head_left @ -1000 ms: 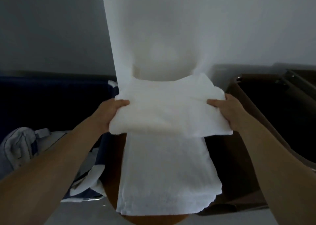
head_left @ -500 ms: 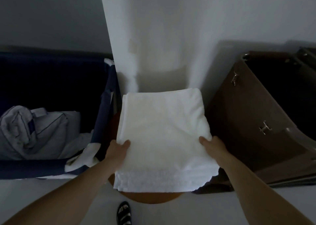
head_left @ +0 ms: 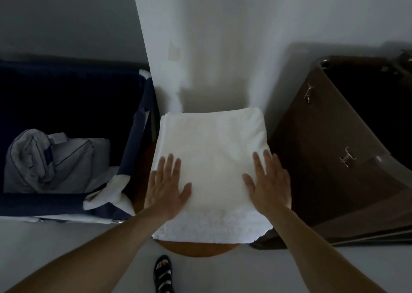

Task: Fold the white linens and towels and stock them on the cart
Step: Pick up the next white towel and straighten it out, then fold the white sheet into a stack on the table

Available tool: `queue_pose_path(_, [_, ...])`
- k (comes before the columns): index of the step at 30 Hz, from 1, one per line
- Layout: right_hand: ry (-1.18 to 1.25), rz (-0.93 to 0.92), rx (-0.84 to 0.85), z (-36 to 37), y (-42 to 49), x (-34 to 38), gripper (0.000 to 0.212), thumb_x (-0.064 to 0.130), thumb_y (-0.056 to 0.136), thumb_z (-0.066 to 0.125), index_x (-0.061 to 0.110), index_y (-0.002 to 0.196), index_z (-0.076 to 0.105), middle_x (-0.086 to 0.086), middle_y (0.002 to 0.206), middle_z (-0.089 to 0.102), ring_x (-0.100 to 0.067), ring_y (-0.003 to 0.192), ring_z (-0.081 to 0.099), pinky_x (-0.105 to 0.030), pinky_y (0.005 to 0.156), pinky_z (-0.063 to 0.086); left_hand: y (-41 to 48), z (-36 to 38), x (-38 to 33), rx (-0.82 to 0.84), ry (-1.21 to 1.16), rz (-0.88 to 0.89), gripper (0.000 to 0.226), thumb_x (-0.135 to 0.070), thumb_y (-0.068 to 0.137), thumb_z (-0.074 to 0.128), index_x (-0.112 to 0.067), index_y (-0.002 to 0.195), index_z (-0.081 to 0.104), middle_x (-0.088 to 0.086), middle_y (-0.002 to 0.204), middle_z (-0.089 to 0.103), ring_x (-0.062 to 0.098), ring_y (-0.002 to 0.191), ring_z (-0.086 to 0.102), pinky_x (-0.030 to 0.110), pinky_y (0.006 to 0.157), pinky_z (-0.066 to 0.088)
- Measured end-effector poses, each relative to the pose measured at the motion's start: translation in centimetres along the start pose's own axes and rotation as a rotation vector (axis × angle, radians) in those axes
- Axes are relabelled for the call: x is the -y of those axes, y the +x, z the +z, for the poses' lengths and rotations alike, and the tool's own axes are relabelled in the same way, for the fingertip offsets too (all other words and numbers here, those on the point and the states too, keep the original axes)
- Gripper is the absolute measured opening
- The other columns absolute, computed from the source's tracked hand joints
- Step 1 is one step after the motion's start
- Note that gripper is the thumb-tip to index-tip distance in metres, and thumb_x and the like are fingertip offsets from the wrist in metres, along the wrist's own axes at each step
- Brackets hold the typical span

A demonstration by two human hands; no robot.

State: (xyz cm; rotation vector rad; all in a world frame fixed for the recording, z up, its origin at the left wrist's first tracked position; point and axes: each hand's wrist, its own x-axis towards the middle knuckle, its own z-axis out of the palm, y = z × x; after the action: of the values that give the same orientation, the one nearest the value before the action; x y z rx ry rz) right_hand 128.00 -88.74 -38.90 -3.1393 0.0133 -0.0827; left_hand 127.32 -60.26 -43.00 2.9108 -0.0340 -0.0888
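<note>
Presently a folded white towel (head_left: 211, 159) is found lying on a round wooden stool (head_left: 196, 249), centred before the person and set against a pale wall. Its long axis runs near to far, and stacked layers are visible at the near edge. Both hands are laid flat on its near half, the left hand (head_left: 166, 185) by the left edge and the right hand (head_left: 270, 181) by the right edge. The fingers are straight, slightly spread and pointed far, and nothing is gripped. The towel is thus directly under both palms, with neither hand nearer. The fabric is judged thick, soft terry, likely to sag if lifted from one side only. A blue bin (head_left: 138, 136) holding grey bedding (head_left: 55, 159) stands left. A brown unit (head_left: 323, 159) with metal hooks stands right; whether it is the cart cannot be told.
</note>
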Motion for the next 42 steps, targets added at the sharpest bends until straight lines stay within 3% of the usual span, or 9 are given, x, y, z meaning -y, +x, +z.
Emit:
queue_pose_path(2, [-0.045, -0.098, 0.144, 0.9, -0.7, 0.8, 0.075, 0.068, 0.094, -0.001, 0.028, 0.157, -0.007, -0.006, 0.166, -0.010, -0.031, 0.152, -0.009, -0.053, 0.120, 0.008, -0.5, 0.8, -0.4, 0.116, -0.006, 0.026, 0.077, -0.071, 0.086, -0.006, -0.029, 0.140, -0.041, -0.004, 0.153, -0.042, 0.015, 0.139, -0.041, 0.037, 0.115, -0.019])
queue_pose_path(4, [-0.066, -0.099, 0.257, 2.7, -1.8, 1.0, 0.079, 0.070, 0.088, -0.013, 0.029, 0.155, -0.016, -0.006, 0.165, -0.016, -0.031, 0.151, -0.016, -0.054, 0.122, 0.001, -1.3, 1.9, -0.3, 0.191, 0.000, 0.008, 0.079, -0.072, 0.084, -0.010, -0.027, 0.143, -0.036, -0.002, 0.155, -0.039, 0.015, 0.140, -0.039, 0.037, 0.116, -0.019])
queue_pose_path(13, [-0.125, -0.083, 0.323, 1.9, -0.5, 1.6, 0.090, 0.073, 0.079, -0.019, 0.028, 0.157, -0.010, -0.008, 0.166, -0.011, -0.031, 0.152, -0.013, -0.058, 0.120, -0.001, -1.0, -0.2, 0.3, 0.305, 0.061, 0.022, 0.075, -0.066, 0.095, 0.005, -0.026, 0.153, -0.021, -0.003, 0.159, -0.029, 0.016, 0.145, -0.030, 0.040, 0.120, -0.014])
queue_pose_path(17, [-0.025, -0.153, 0.247, -1.1, 1.3, 6.6, 0.093, 0.076, 0.077, -0.019, 0.031, 0.157, -0.007, -0.003, 0.165, -0.015, -0.026, 0.151, -0.019, -0.055, 0.120, -0.009, 0.4, -4.4, 3.2, 0.164, 0.066, 0.018, 0.073, -0.062, 0.097, 0.009, -0.023, 0.156, -0.011, -0.003, 0.163, -0.019, 0.017, 0.149, -0.022, 0.043, 0.122, -0.006])
queue_pose_path(21, [0.041, -0.264, 0.193, -3.2, 3.8, 14.3, 0.092, 0.078, 0.076, -0.018, 0.034, 0.156, -0.008, 0.001, 0.164, -0.019, -0.022, 0.150, -0.022, -0.054, 0.121, -0.006, 2.0, -8.8, 8.8, 0.022, 0.012, -0.044, 0.072, -0.061, 0.099, 0.015, -0.022, 0.157, -0.001, -0.002, 0.165, -0.009, 0.018, 0.150, -0.015, 0.043, 0.121, -0.004])
queue_pose_path(32, [0.187, -0.371, 0.249, -2.3, 12.6, 37.3, 0.089, 0.082, 0.082, 0.002, 0.034, 0.157, -0.002, 0.001, 0.166, -0.012, -0.020, 0.151, -0.016, -0.052, 0.120, 0.002, 9.3, -16.2, 32.8, 0.052, -0.006, -0.178, 0.070, -0.053, 0.100, 0.030, -0.015, 0.156, 0.012, 0.005, 0.165, 0.007, 0.023, 0.152, -0.001, 0.046, 0.122, 0.012])
queue_pose_path(35, [0.197, -0.391, 0.303, -1.0, 13.7, 41.2, 0.080, 0.075, 0.092, 0.018, 0.033, 0.158, 0.001, 0.001, 0.166, -0.011, -0.020, 0.151, -0.017, -0.053, 0.120, 0.003, 10.2, -15.9, 36.7, 0.113, 0.033, -0.157, 0.069, -0.052, 0.099, 0.034, -0.012, 0.153, 0.019, 0.007, 0.161, 0.019, 0.024, 0.150, 0.012, 0.046, 0.119, 0.019])
queue_pose_path(38, [0.204, -0.410, 0.375, 0.3, 14.6, 43.3, 0.078, 0.071, 0.094, 0.028, 0.034, 0.158, 0.003, 0.002, 0.166, -0.011, -0.021, 0.151, -0.016, -0.055, 0.120, 0.004, 10.3, -14.6, 39.2, 0.221, 0.065, -0.175, 0.073, -0.053, 0.099, 0.030, -0.013, 0.156, 0.010, 0.006, 0.163, 0.011, 0.025, 0.150, 0.009, 0.047, 0.119, 0.019])
queue_pose_path(42, [0.200, -0.442, 0.443, 2.9, 16.6, 45.4, 0.080, 0.069, 0.093, 0.033, 0.033, 0.157, 0.003, 0.000, 0.166, -0.010, -0.024, 0.151, -0.015, -0.057, 0.119, 0.005, 10.6, -12.0, 41.8, 0.229, 0.073, -0.195, 0.075, -0.055, 0.098, 0.032, -0.017, 0.157, 0.007, 0.004, 0.163, 0.013, 0.025, 0.151, 0.009, 0.045, 0.119, 0.017])
